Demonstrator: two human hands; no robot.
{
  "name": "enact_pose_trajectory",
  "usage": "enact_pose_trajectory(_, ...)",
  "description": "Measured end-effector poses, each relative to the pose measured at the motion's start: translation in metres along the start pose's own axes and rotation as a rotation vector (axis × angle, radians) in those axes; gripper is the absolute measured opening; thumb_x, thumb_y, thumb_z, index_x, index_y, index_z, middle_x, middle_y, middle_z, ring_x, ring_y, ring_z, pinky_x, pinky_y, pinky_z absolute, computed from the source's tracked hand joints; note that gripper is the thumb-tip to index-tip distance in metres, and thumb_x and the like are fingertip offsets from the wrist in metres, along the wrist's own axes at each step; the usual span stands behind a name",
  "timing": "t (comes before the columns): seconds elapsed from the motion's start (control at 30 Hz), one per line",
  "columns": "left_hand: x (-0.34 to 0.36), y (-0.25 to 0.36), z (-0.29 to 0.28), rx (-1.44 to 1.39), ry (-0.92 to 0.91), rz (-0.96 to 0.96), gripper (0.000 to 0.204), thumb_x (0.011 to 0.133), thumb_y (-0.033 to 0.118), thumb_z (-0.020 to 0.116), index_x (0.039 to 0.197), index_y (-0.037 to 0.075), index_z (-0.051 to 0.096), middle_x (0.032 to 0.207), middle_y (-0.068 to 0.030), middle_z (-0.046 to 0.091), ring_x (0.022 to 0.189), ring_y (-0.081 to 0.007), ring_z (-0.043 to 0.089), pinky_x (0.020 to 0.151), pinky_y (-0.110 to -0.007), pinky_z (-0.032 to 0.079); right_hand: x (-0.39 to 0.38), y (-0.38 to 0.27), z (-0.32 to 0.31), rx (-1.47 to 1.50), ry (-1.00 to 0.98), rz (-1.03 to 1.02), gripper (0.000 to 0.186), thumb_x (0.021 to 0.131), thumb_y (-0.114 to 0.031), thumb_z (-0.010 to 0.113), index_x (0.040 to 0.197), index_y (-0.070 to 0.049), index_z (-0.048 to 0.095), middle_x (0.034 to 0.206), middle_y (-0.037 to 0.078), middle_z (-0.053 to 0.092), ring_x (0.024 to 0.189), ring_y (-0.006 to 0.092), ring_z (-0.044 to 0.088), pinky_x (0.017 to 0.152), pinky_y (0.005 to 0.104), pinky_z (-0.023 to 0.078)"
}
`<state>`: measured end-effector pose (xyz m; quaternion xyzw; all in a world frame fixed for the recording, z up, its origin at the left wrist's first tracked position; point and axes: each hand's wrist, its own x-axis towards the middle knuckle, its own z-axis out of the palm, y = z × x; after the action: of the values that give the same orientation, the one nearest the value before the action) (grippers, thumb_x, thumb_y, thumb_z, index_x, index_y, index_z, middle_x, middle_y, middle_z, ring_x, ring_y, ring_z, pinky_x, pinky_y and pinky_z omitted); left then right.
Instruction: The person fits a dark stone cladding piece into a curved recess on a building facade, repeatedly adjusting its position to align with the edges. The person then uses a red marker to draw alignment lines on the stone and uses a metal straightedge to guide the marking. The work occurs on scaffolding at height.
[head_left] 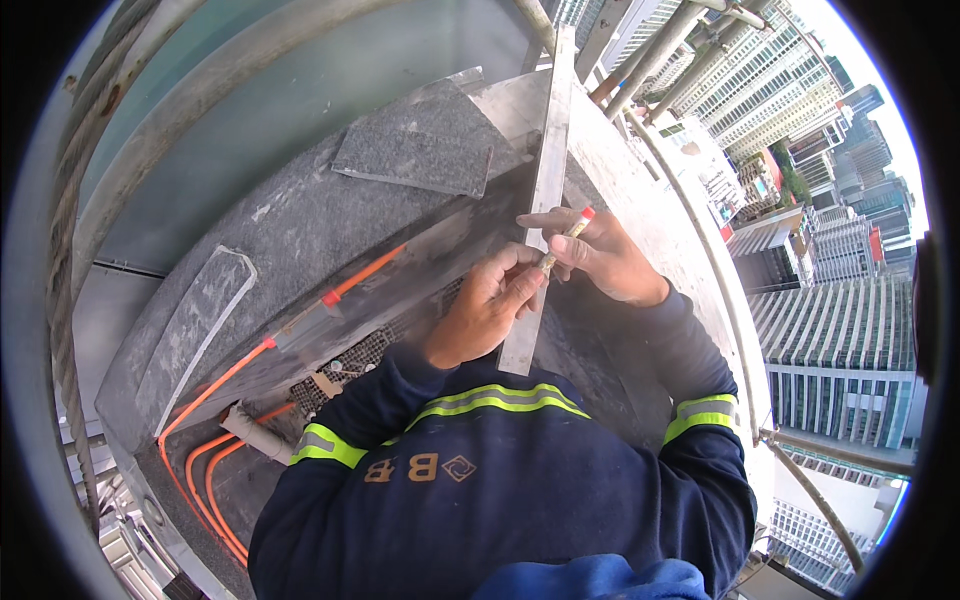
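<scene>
My left hand (480, 305) and my right hand (615, 262) meet in front of my chest around a slim pale marker (565, 245) with a red end. The left fingertips pinch its lower end. My right thumb and fingers grip it higher up, the red end sticking out above them. Beneath both hands runs a long flat metal straightedge (553, 140), its near end close to my chest and its far end reaching the scaffold tubes. Whether any finger presses on the straightedge, I cannot tell.
A dark grey stone slab (415, 150) and a narrow stone strip (195, 330) lie on the curved stone ledge (290, 215) to the left. Orange conduit (215, 388) and a grey pipe (258, 432) run through the recess. Scaffold tubes (690, 205) edge a high drop at right.
</scene>
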<state>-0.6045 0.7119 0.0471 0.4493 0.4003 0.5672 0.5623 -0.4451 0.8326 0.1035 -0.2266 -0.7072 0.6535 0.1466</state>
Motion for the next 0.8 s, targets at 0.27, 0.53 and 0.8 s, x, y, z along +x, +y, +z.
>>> enact_pose_trajectory(0.27, -0.002, -0.001, 0.010, 0.056, 0.085, -0.055, 0.021, 0.104, 0.021, 0.053, 0.114, 0.002, 0.057, 0.089, -0.0002, 0.057, 0.076, -0.0062, 0.049, 0.067, -0.024, 0.042, 0.001, 0.027, -0.012, -0.080, 0.021, -0.072, 0.041, 0.102, -0.033, 0.059, 0.086, 0.003, 0.071, 0.066, 0.002, 0.061, 0.053, 0.0075, 0.051, 0.049, 0.0253, 0.039)
enact_pose_trajectory(0.53, -0.009, 0.001, 0.018, 0.037, 0.077, -0.070, 0.028, 0.103, 0.021, 0.056, 0.121, -0.001, 0.054, 0.093, -0.0006, 0.055, 0.084, -0.0055, 0.047, 0.075, -0.023, 0.041, -0.011, -0.001, -0.023, 0.058, 0.066, -0.052, 0.041, 0.102, -0.026, 0.059, 0.076, 0.004, 0.066, 0.066, 0.004, 0.059, 0.053, 0.0091, 0.052, 0.051, 0.0270, 0.040)
enact_pose_trajectory(0.8, -0.023, -0.030, -0.002, 0.184, 0.478, -0.118, 0.031, 0.100, 0.021, 0.061, 0.116, -0.005, 0.058, 0.106, -0.0069, 0.064, 0.093, -0.0096, 0.057, 0.080, -0.025, 0.046, 0.018, 0.007, -0.098, -0.217, 0.442, -0.414, 0.035, 0.104, -0.021, 0.054, 0.127, 0.004, 0.060, 0.104, 0.015, 0.071, 0.084, 0.0182, 0.072, 0.071, 0.0267, 0.055)
